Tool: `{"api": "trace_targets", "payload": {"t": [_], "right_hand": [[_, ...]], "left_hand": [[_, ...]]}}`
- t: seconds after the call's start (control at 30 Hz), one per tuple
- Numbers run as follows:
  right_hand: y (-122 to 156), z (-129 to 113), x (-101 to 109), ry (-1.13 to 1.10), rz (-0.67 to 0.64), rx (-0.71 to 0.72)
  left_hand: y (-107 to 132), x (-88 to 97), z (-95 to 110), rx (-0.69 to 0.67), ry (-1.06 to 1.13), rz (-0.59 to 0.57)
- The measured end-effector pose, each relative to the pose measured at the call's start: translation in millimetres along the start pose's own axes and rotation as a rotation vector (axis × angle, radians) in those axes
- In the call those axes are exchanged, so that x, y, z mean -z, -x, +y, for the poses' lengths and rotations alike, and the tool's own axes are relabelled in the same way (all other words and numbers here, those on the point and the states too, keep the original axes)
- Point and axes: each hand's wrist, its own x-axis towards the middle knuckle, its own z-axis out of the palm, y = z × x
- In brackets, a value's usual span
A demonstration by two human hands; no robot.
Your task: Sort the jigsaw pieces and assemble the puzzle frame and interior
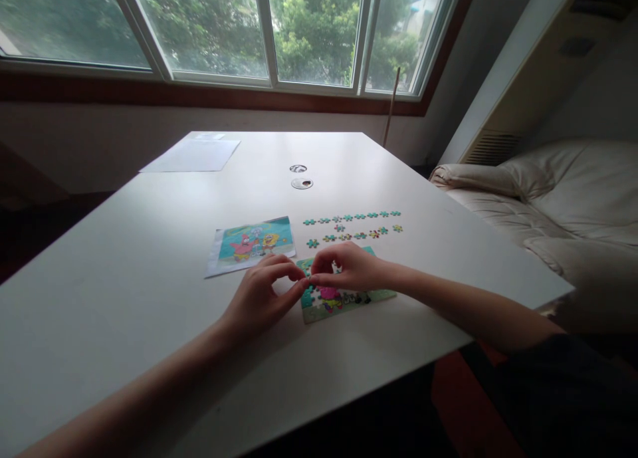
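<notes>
A partly assembled jigsaw puzzle with pink and teal cartoon parts lies near the table's front edge. Over its left side, the fingertips of my left hand and my right hand meet. Both hands have thumb and forefinger drawn together in a pinch. Whatever sits between the fingertips is too small to name. My right hand covers much of the puzzle's middle. Just behind the puzzle, loose jigsaw pieces lie in rows. Left of them rests a reference picture sheet with colourful cartoon figures.
The white table stretches back toward the window. Pale papers lie at its far left corner. Two round inset covers sit mid-table. To the right stands a cream sofa, and a thin stick leans by the window.
</notes>
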Motion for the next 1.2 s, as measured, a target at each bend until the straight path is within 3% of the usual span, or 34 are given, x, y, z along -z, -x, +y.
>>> {"api": "trace_targets", "payload": {"t": [0.13, 0.27, 0.43, 0.9, 1.2], "right_hand": [[2, 2, 3, 0.112, 0.094, 0.013], [4, 9, 2, 0.290, 0.225, 0.139], [4, 11, -1, 0.388, 0.275, 0.214], [5, 9, 4, 0.604, 0.267, 0.313], [8, 22, 21, 0.456, 0.114, 0.112]], "left_hand": [[-2, 2.7, 0, 0.090, 0.046, 0.054], [-3, 5.2, -4, 0.189, 0.111, 0.121], [-3, 5.0, -4, 0.221, 0.167, 0.131], [-3, 2.2, -5, 0.152, 0.093, 0.101], [0, 0.8, -17, -0.130, -0.205, -0.044]]}}
